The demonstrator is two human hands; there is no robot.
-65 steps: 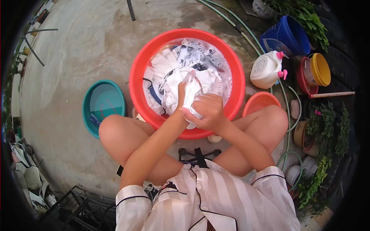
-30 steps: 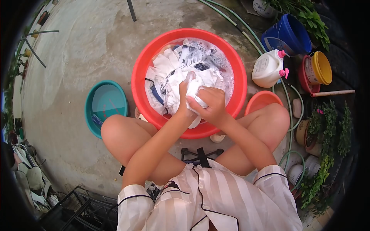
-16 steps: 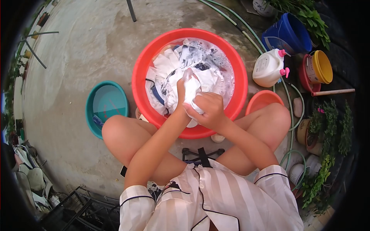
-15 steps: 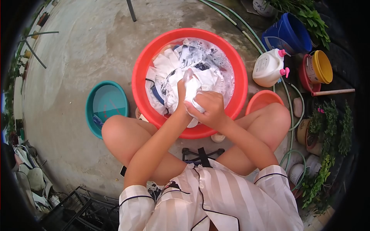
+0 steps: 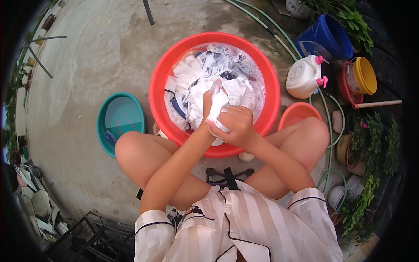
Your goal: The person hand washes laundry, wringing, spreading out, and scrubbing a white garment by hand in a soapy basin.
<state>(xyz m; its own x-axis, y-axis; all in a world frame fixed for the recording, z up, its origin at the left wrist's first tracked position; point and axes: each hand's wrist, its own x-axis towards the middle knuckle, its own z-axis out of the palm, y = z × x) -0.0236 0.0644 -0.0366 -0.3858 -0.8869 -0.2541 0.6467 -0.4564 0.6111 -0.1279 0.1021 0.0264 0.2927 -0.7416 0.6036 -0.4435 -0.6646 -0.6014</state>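
Red tub (image 5: 157, 94): stood on the ground before the seated person, holding sudsy water, thickest with bubbles along its far right side.
Laundry (image 5: 187, 72): lay heaped inside the red tub, mostly white, with dark patterns and navy trim.
Teal basin (image 5: 101, 124): sat left of the red tub, well apart from it, with clear water inside.
Blue bucket (image 5: 316, 43): leaned over beyond the red tub's far right side.
White jug (image 5: 301, 78): stood right of the red tub, with pink tops.
Right hand (image 5: 237, 125): hung over the red tub's near edge, fingers curled tightly round the white cloth.
Left hand (image 5: 208, 106): was above the near half of the red tub, foamy, against the white cloth; how far its fingers were bent could not be told.
White cloth (image 5: 218, 107): bunched between both hands, above the red tub.
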